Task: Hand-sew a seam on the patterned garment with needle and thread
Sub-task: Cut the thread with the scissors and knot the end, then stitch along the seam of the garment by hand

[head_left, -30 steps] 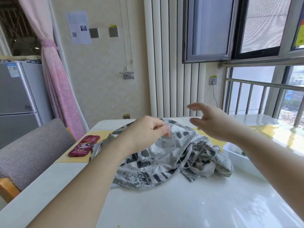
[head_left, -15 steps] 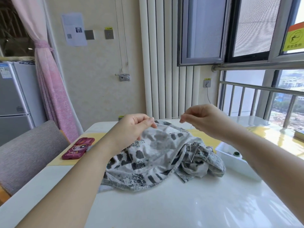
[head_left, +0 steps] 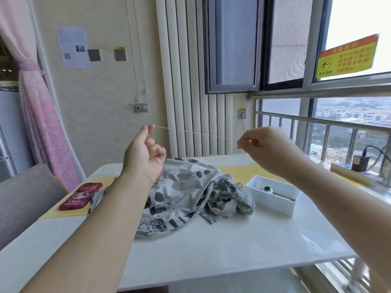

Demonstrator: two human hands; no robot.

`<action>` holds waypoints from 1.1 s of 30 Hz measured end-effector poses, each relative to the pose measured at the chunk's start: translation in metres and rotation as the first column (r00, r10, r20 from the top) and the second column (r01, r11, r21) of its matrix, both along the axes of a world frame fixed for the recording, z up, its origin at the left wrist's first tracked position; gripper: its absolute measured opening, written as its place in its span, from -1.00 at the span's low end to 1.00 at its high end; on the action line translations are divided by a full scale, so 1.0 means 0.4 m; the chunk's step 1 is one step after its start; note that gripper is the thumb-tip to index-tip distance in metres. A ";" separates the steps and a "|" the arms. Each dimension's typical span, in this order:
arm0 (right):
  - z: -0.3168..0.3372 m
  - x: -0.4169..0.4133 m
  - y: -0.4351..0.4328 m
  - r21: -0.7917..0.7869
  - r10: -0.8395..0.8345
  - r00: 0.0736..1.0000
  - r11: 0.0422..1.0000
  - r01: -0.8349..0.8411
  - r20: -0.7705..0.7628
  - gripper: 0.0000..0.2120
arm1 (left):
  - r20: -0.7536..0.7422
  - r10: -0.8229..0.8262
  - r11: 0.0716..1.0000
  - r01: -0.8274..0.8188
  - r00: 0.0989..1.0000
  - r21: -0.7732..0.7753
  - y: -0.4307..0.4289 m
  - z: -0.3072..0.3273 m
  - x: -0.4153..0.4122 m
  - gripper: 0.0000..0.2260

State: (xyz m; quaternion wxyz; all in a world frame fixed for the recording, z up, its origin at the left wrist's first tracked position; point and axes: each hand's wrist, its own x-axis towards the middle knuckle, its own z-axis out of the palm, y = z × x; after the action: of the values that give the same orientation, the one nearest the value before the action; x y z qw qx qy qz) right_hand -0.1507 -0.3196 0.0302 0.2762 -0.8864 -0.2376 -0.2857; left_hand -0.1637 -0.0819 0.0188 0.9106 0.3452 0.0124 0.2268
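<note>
- Now, a thin thread [head_left: 201,134] is held in a straight line between the two hands, up in the air.
- One end is pinched by the thumb and first finger of the left hand [head_left: 146,153]. The other fingers of that hand are curled in toward the palm.
- A short, stiff bit is seen sticking out just beside the left fingertips. It may be the needle [head_left: 163,127], but it is too thin for that to be told for sure.
- The other end is pinched in the tips of the right hand [head_left: 268,149], with its fingers curled close together.
- The patterned garment [head_left: 186,193] is not touched by either hand. It is left in a heap on the table [head_left: 211,246], well below the fingers, under the left wrist and between the two arms.
- A white box [head_left: 273,203] with a spool [head_left: 267,188] in it is set below the right fingers, just beside the garment. A red phone [head_left: 81,195] is set far out past the left wrist.
- No stitch can be seen, so the step seems to be getting the thread ready and pulled straight.
- To do it well, both pinches should be kept firm, so no end slips out.
- The thread should be pulled gently, only until it is straight. If it is tugged hard, it could snap or slide out of the needle.
- The line should be held up clear of the cloth, so it is not caught in the folds.
- The sharp tip should be pointed away from the right fingers.
</note>
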 end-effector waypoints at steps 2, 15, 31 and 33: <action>0.011 -0.016 -0.019 0.021 -0.022 0.999 1.000 0.021 0.045 -0.79 | 0.007 0.019 1.000 -0.019 1.000 -0.001 -0.015 -0.007 -0.013 -0.78; -0.140 0.184 -0.039 -0.124 -0.100 0.900 0.991 0.052 -0.425 -0.79 | -0.121 0.191 0.262 0.069 0.974 0.963 -0.034 -0.119 0.026 -0.76; -0.143 0.176 0.097 0.347 0.538 0.470 0.831 -0.435 -0.700 -0.48 | -0.187 0.031 -0.154 0.189 0.982 0.970 -0.093 -0.150 0.138 -0.66; -0.155 0.195 0.104 0.334 0.532 0.480 0.835 -0.438 -0.698 -0.70 | -0.159 0.033 -0.137 0.162 0.987 0.977 -0.090 -0.143 0.138 -0.70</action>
State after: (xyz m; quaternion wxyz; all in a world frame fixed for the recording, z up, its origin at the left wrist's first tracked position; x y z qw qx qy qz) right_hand -0.0729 -0.2781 -0.0316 0.4675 -0.7999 -0.3212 0.1959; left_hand -0.1084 -0.1181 -0.0385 0.3459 0.9261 -0.1204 0.0905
